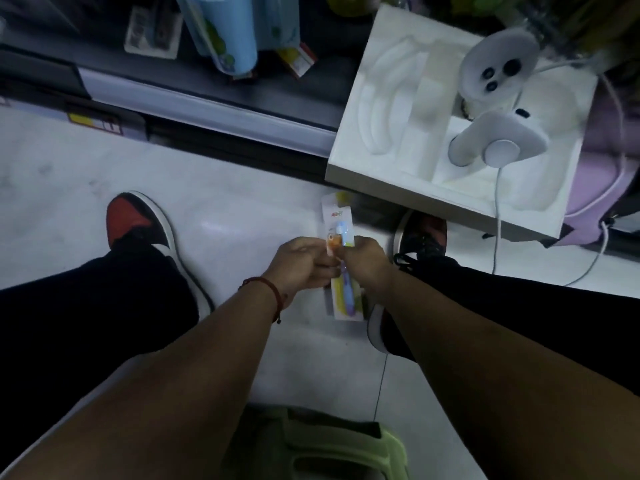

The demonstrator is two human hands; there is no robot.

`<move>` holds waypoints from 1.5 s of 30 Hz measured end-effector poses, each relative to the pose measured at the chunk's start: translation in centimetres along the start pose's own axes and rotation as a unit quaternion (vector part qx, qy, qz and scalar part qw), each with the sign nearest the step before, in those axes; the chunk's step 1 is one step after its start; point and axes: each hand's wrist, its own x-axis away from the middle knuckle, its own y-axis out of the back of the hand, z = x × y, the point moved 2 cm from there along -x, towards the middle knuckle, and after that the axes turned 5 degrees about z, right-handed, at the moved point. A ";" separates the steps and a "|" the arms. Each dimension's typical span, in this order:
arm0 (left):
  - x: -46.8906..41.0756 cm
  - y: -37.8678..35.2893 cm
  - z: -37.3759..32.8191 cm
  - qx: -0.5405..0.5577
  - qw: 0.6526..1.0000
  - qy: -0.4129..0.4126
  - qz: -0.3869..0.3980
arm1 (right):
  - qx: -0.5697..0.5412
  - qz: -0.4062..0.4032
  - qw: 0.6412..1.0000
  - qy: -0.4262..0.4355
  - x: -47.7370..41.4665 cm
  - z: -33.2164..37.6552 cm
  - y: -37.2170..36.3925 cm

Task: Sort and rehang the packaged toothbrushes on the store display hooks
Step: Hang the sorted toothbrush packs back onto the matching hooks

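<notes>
Head view, flat glossy toothbrush pack [337, 218], pinched

Red cord bracelet [273, 293], left wrist; black trousers [86, 306]; red-black-white sneaker [138, 220], other probably matching

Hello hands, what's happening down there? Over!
Left hand, right hand: both pinching one packaged toothbrush. Held low over floor, not hung. White box close beside.
</notes>
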 end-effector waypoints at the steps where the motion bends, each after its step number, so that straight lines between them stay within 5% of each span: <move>1: 0.9 0.5 -0.3 -0.020 1.000 0.000 -0.006 | 0.010 0.014 1.000 0.005 0.6 0.7 0.1; 6: 6.5 3.8 -4.8 -0.154 0.987 -0.034 0.009 | 0.080 0.089 0.992 0.050 5.5 6.8 1.0; 15: 21.7 5.7 -19.8 -0.201 0.948 -0.248 -0.020 | 0.115 0.081 0.956 0.255 20.1 21.0 5.0; 21: 29.1 3.3 -28.9 -0.125 0.898 -0.413 -0.086 | 0.090 -0.044 0.912 0.397 27.2 29.6 10.0; 27: 30.0 -1.4 -32.4 -0.041 0.800 -0.577 -0.162 | 0.051 -0.135 0.860 0.490 29.1 32.2 12.7; 33: 29.8 -4.6 -35.0 0.009 0.785 -0.604 -0.139 | -0.069 -0.168 0.824 0.537 29.2 33.1 14.8; 45: 30.6 -5.3 -39.2 0.081 0.759 -0.632 -0.135 | -0.126 -0.150 0.792 0.578 30.1 36.3 15.3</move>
